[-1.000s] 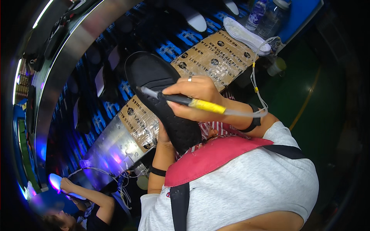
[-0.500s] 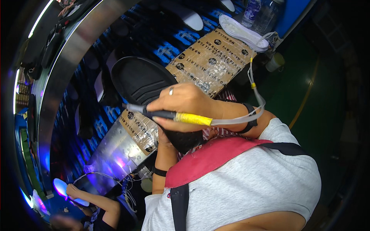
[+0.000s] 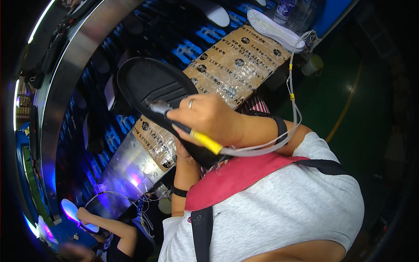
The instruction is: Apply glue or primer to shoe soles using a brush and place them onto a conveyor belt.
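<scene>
A black shoe sole (image 3: 144, 81) with curved grooves is held tilted in front of me, its raised rim facing up. My left hand (image 3: 183, 151) is closed on it from below; most of its fingers are hidden behind the sole. Over the sole's inner face, my right hand (image 3: 208, 120), with a ring on one finger, is closed round a tube-fed brush (image 3: 207, 142) with a black and yellow handle. The pale bristles (image 3: 160, 106) appear to touch the sole beside the grooves. A clear tube (image 3: 257, 150) runs from the handle along my right forearm.
Taped cardboard (image 3: 238, 61) covers the bench edge. A white sole (image 3: 275, 30) lies at its far end by a plastic bottle (image 3: 284, 11). Beyond is a blue-and-black conveyor (image 3: 187, 50) carrying soles. At lower left, another person's hand (image 3: 85, 216) holds a white sole (image 3: 70, 208).
The brush has swung so its bristles moved from beyond the sole's near edge onto its inner face. The sole has shifted slightly left and up.
</scene>
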A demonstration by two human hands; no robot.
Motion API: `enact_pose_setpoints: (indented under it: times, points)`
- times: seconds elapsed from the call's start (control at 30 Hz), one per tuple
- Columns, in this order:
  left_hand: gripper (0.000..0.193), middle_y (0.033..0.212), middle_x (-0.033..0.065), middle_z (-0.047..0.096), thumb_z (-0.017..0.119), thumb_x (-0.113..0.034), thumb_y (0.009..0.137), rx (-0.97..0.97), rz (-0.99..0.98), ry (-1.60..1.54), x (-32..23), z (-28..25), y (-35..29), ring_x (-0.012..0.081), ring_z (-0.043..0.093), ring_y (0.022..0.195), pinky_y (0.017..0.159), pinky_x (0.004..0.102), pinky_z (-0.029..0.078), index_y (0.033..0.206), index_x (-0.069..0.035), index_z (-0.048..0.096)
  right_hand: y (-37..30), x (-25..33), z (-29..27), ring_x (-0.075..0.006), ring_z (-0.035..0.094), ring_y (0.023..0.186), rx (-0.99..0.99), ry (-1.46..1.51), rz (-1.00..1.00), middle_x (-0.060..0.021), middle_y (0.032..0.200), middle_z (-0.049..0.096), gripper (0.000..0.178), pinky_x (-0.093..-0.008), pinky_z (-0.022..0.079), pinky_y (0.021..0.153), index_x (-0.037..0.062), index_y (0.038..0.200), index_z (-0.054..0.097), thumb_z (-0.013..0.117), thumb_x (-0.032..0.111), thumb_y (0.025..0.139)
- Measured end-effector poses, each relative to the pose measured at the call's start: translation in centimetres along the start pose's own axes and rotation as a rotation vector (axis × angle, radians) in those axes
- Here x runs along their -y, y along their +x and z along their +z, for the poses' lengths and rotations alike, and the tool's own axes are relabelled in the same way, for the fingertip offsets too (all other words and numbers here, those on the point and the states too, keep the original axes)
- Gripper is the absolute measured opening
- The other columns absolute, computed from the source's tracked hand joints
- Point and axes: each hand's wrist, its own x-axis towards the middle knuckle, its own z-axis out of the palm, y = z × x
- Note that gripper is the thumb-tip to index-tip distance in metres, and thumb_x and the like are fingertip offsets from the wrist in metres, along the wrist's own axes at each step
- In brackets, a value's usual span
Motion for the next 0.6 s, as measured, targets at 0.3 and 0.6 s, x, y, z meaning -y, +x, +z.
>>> enact_pose_setpoints:
  times: [0.3,0.6]
  points:
    - [0.070,0.123,0.0149,0.047,0.041,-0.060,0.082,-0.128,0.083,-0.169,-1.0,-0.6,0.6,0.0275,0.050,0.108,0.094,0.0418,0.040,0.125,-0.005,0.041,0.0,-0.1,-0.2,-0.0240,0.059,0.059,-0.035,0.317,0.095,-0.0092,0.067,0.059,0.021,-0.0305,0.047,0.054,0.0038,0.082,0.063,0.068,0.012,0.064]
    - [0.069,0.123,0.0145,0.047,0.041,-0.059,0.083,-0.325,0.109,-0.394,-1.4,-0.3,-0.2,0.0271,0.050,0.109,0.094,0.0416,0.040,0.125,-0.006,0.041,-1.5,0.1,1.1,-0.0238,0.058,0.059,0.017,0.394,0.006,-0.0074,0.067,0.055,0.026,-0.0343,0.047,0.054,0.0079,0.083,0.059,0.069,0.020,0.063]
